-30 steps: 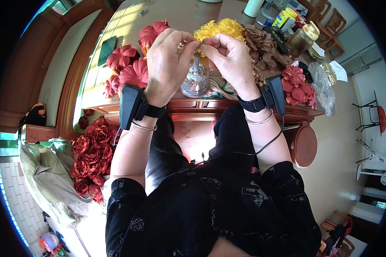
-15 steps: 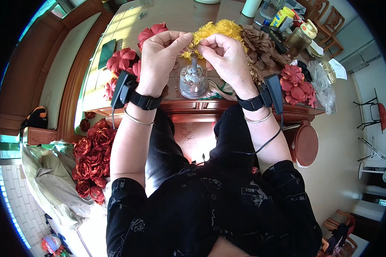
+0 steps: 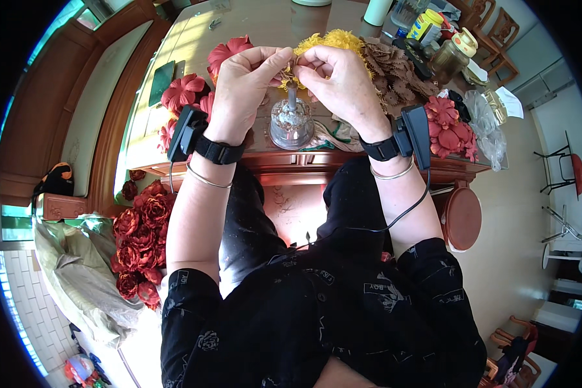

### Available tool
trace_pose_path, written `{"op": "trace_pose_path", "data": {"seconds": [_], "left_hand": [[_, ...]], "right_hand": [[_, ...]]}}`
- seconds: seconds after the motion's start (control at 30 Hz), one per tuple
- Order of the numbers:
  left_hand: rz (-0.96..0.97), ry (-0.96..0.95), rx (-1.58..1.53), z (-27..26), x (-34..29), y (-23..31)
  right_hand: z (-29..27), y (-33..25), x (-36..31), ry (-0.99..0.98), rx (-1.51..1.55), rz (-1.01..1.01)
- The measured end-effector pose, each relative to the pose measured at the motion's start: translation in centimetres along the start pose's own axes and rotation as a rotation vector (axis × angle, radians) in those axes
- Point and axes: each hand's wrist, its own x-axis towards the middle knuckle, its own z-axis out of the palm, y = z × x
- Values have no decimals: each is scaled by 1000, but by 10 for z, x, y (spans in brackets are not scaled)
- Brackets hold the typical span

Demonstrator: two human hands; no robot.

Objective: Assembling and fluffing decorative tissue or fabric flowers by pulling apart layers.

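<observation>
hands (image 3: 246, 81) (image 3: 339, 77) pinch upright stem (image 3: 291, 97) above glass holder (image 3: 291, 124).

Yellow fringe (image 3: 330, 40), red paper flowers (image 3: 182, 92)

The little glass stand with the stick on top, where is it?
In the head view the glass stand sits on the wooden table near its front edge, right under the left hand and right hand, with red paper flowers on its left.
</observation>
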Motion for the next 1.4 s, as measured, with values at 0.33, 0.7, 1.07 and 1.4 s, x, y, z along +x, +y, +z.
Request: {"op": "trace_pose_path", "data": {"seconds": [0.33,0.7,1.07,1.4], "left_hand": [[33,70,-9,5,-23,-10],[-7,32,-184,2,-25,-28],[-16,-61,-337,-6,-27,-40],[-58,-37,-373,-4,-29,-34]], "right_hand": [[6,0,-7,79,461,176],[16,10,-15,122,671,261],[12,13,-18,70,719,279],[9,8,-18,47,658,262]]}}
